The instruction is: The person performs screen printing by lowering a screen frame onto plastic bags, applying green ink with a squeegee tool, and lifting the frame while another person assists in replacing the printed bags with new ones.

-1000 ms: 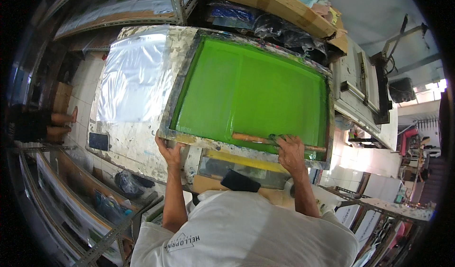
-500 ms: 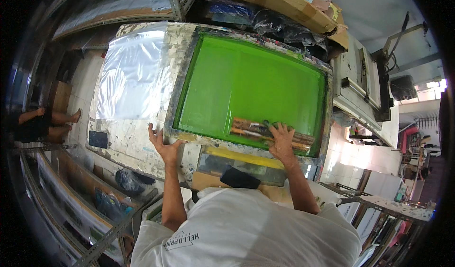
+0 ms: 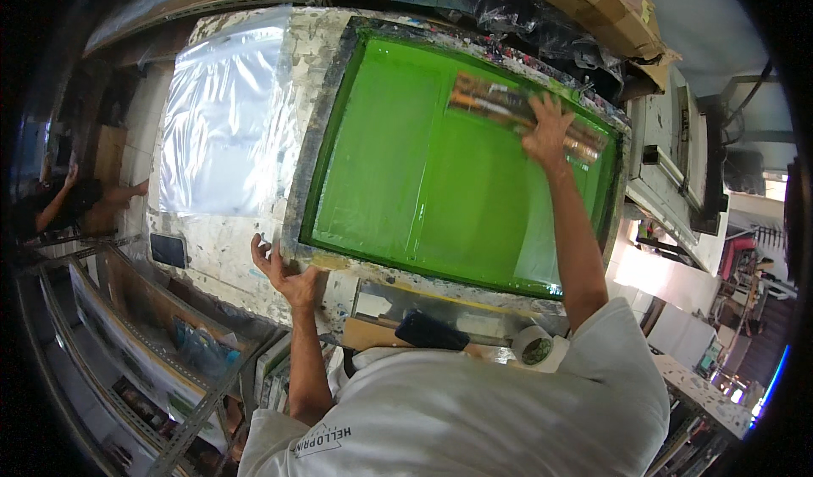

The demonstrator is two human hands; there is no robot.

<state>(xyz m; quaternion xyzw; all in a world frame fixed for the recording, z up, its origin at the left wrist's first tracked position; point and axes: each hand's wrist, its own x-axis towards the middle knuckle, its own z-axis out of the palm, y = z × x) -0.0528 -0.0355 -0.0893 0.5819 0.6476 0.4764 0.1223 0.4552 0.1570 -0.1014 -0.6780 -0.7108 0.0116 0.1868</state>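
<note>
A screen-printing frame (image 3: 318, 168) with a bright green mesh (image 3: 381, 130) lies on the paint-spotted table. My right hand (image 3: 550, 130) grips a long wooden squeegee (image 3: 487, 100) near the far side of the mesh, its outline smeared by motion. The squeegee slants slightly down toward the right. My left hand (image 3: 290, 280) is open, its fingers spread, beside the near left corner of the frame. To the left of the frame, clear plastic bags (image 3: 222, 130) lie flat on the table.
A dark phone-like slab (image 3: 168, 250) lies at the table's near left. Close to my body are a dark object (image 3: 432, 329) and a tape roll (image 3: 532, 345). A cardboard box (image 3: 593, 11) stands beyond the frame. At far left, another person (image 3: 63, 202) is partly visible.
My right hand has carried the squeegee from the near side of the mesh to its far side. The view has shifted a little; my left hand remains by the frame's corner.
</note>
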